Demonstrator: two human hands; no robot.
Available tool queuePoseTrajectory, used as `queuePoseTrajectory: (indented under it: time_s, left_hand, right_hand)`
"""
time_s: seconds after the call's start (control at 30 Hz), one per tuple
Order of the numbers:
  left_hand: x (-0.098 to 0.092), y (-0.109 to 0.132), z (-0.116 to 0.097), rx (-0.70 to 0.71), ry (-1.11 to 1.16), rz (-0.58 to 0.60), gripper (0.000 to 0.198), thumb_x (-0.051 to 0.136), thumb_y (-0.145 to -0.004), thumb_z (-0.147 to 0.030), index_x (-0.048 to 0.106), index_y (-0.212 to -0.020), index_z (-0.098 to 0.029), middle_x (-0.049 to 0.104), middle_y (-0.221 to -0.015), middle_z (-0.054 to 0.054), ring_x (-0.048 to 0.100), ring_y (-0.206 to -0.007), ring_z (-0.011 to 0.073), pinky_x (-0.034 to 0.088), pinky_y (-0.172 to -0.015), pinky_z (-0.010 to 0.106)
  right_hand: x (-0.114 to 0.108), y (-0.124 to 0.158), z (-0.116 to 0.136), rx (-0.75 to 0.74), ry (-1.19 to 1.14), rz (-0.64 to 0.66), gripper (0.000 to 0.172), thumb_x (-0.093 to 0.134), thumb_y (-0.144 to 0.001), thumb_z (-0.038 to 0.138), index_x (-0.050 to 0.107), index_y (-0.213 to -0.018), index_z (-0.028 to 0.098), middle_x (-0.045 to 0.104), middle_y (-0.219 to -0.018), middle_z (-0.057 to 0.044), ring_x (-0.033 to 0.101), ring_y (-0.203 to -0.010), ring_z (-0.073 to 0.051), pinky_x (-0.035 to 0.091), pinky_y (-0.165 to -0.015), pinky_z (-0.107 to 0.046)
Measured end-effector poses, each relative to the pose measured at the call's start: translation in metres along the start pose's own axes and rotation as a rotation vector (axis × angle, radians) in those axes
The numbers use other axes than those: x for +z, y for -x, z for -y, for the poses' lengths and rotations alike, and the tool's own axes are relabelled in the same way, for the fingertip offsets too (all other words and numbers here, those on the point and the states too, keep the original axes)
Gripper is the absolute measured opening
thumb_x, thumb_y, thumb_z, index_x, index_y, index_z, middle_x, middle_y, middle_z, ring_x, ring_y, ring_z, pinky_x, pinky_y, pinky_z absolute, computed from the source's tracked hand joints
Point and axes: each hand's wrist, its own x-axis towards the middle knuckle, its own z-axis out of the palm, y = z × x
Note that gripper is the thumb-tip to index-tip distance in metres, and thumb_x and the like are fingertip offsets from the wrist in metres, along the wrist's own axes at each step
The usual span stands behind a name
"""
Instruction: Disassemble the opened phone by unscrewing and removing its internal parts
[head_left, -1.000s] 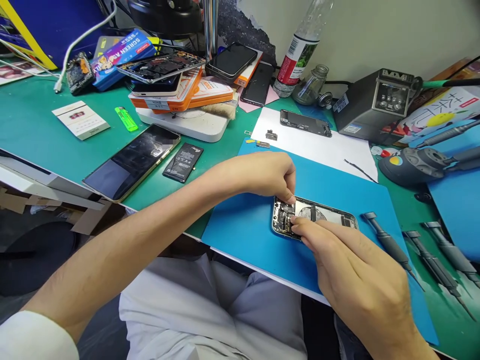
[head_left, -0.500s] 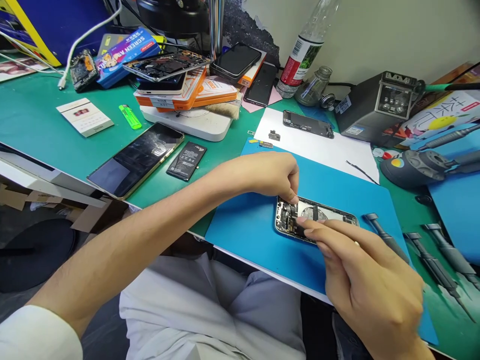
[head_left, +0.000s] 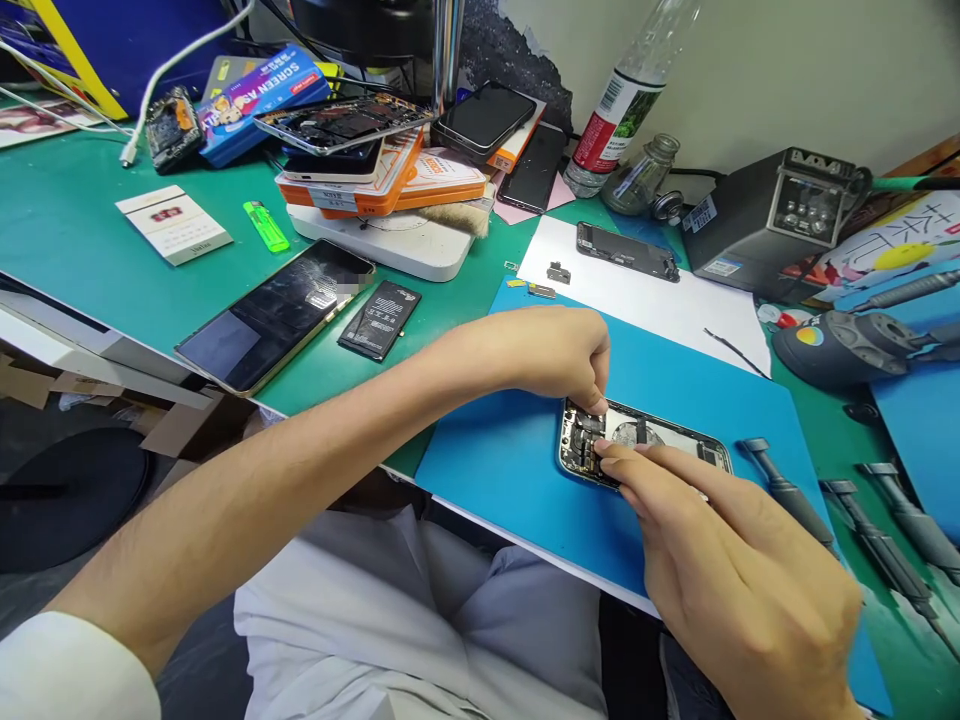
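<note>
An opened smartphone (head_left: 634,432), its screen off and its inner parts bare, lies on the blue mat. My left hand (head_left: 566,350) reaches over from the left with its fingers curled down. Its thumb and fingertips are closed at the phone's far edge, near the camera end. From the right, my right hand (head_left: 739,560) rests over the near edge. Its fingers are bunched together, with the fingertips touching the parts inside the phone. Whatever lies between those fingertips is hidden. Part of the phone's near side is covered by the right hand.
Several screwdrivers (head_left: 885,545) lie at the right. A loose battery (head_left: 379,320) and a large phone (head_left: 277,315) are at the left. Behind the blue mat (head_left: 487,450), white paper (head_left: 675,310) bears a detached screen (head_left: 626,252). A bottle (head_left: 619,110) stands farther back.
The camera view has shifted slightly, so the phone and mat sit a little farther right. Both hands stay at the phone; the right fingertips have moved slightly over its inner parts.
</note>
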Motion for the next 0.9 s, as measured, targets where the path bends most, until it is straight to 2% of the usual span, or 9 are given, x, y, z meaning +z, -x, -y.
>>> queuePoseTrajectory:
  time_s: [0.17,0.37,0.53,0.67,0.73,0.9]
  left_hand:
    - [-0.0008,0.0014,-0.0021,-0.012,-0.005,0.004,0.008,0.084,-0.093,-0.028,0.082,-0.096,-0.021,0.085,-0.098,0.001,0.072,-0.089,0.0187,0.043,-0.071,0.03]
    - [-0.0017,0.003,-0.0045,-0.017,-0.012,0.001,0.009,0.084,-0.094,-0.028,0.083,-0.097,-0.019,0.085,-0.1,0.002,0.073,-0.091,0.0191,0.044,-0.072,0.031]
    - [-0.0015,0.004,-0.0049,-0.013,-0.02,-0.008,0.008,0.085,-0.094,-0.027,0.081,-0.094,-0.019,0.085,-0.097,0.002,0.074,-0.091,0.0182,0.044,-0.07,0.03]
    - [-0.002,0.0038,-0.0038,-0.015,-0.024,-0.001,0.01,0.085,-0.094,-0.029,0.081,-0.096,-0.021,0.085,-0.098,0.001,0.074,-0.093,0.0191,0.044,-0.07,0.03]
    - [-0.0018,0.003,-0.0028,-0.007,-0.019,-0.004,0.01,0.086,-0.093,-0.03,0.082,-0.097,-0.021,0.085,-0.098,0.001,0.074,-0.093,0.0195,0.045,-0.07,0.03]
    - [-0.0006,0.001,-0.0012,-0.016,-0.008,0.006,0.011,0.085,-0.092,-0.031,0.082,-0.097,-0.021,0.085,-0.099,0.002,0.074,-0.094,0.0207,0.045,-0.072,0.03]
  right_hand:
    - [0.001,0.0009,-0.0004,-0.018,-0.02,0.011,0.034,0.079,-0.089,-0.006,0.075,-0.122,0.003,0.084,-0.109,-0.017,0.076,-0.1,-0.028,0.054,-0.087,-0.042]
    - [0.0046,0.0067,-0.0042,0.094,-0.177,0.06,0.033,0.067,-0.098,-0.005,0.071,-0.128,0.006,0.083,-0.115,-0.015,0.075,-0.103,-0.024,0.056,-0.096,-0.039]
    - [0.0054,0.005,-0.0062,0.091,-0.188,0.074,0.033,0.064,-0.101,-0.003,0.069,-0.13,0.011,0.082,-0.115,-0.012,0.075,-0.099,-0.022,0.056,-0.091,-0.036]
    - [0.0046,0.008,-0.0065,0.213,-0.27,0.05,0.028,0.061,-0.104,0.0,0.07,-0.126,0.014,0.081,-0.117,-0.011,0.075,-0.107,-0.02,0.058,-0.099,-0.033]
    - [0.0044,0.0091,-0.0066,0.218,-0.265,0.046,0.029,0.062,-0.103,0.0,0.071,-0.127,0.014,0.08,-0.12,-0.012,0.075,-0.111,-0.021,0.058,-0.101,-0.034]
    - [0.0036,0.0024,-0.009,0.143,-0.247,0.088,0.026,0.063,-0.103,0.003,0.07,-0.125,0.016,0.08,-0.111,-0.01,0.075,-0.1,-0.021,0.059,-0.09,-0.036]
